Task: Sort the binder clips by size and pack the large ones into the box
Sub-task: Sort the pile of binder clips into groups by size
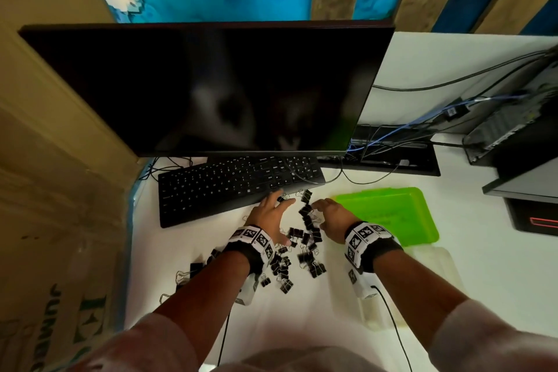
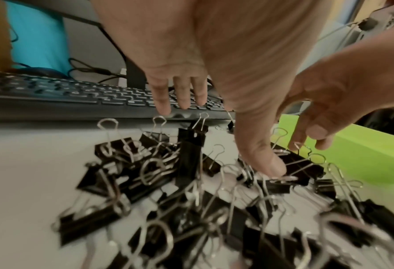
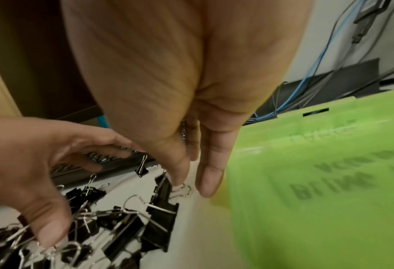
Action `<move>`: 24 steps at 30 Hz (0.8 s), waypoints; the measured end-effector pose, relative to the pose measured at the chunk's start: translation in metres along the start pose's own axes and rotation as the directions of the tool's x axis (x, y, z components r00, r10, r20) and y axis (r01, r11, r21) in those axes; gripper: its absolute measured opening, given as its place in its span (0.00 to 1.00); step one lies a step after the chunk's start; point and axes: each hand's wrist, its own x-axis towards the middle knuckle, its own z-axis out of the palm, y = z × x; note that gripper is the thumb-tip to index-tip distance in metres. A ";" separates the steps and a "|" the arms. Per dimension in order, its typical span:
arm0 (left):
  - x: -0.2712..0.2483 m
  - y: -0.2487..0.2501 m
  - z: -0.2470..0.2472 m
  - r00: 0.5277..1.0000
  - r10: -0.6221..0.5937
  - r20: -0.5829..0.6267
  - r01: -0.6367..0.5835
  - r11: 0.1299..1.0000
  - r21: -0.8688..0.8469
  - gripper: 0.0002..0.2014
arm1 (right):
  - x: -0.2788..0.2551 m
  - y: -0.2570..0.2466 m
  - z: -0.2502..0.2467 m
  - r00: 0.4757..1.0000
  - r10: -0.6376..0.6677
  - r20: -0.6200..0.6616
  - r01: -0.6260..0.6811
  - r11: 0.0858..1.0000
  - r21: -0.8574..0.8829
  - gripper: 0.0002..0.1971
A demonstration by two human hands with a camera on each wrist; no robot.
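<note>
Clips (image 1: pixel 305 238) heaped between two spread, empty grips (image 1: pixel 273 216) (image 1: pixel 332 217); tangled handles could drag small ones into box (image 1: pixel 389 214).

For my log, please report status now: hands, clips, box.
Left hand and right hand open over binder clips, gripping none. Clips unsorted. Green box right, closed.

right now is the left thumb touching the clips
Touching: the left wrist view shows the left hand thumb tip pressed on a wire handle in the binder clips pile.
</note>
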 end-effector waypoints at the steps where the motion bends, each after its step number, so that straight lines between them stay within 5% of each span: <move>1: 0.004 0.001 0.001 1.000 0.010 0.016 -0.010 1.000 0.022 0.53 | 0.000 0.001 -0.001 1.000 -0.006 0.017 0.006 1.000 -0.006 0.32; 6: 0.022 0.008 0.005 0.994 0.094 0.049 -0.100 0.986 0.136 0.54 | 0.003 -0.002 0.004 0.976 -0.161 0.145 0.179 0.975 -0.128 0.45; 13: 0.026 0.014 0.012 0.966 0.243 -0.091 -0.236 0.968 0.086 0.50 | -0.003 -0.005 0.016 0.971 -0.238 0.037 0.240 0.967 -0.088 0.23; 24: 0.030 0.021 0.005 0.967 0.256 0.000 -0.248 0.940 0.235 0.41 | -0.013 0.003 0.010 0.985 -0.164 -0.056 0.166 0.985 0.040 0.11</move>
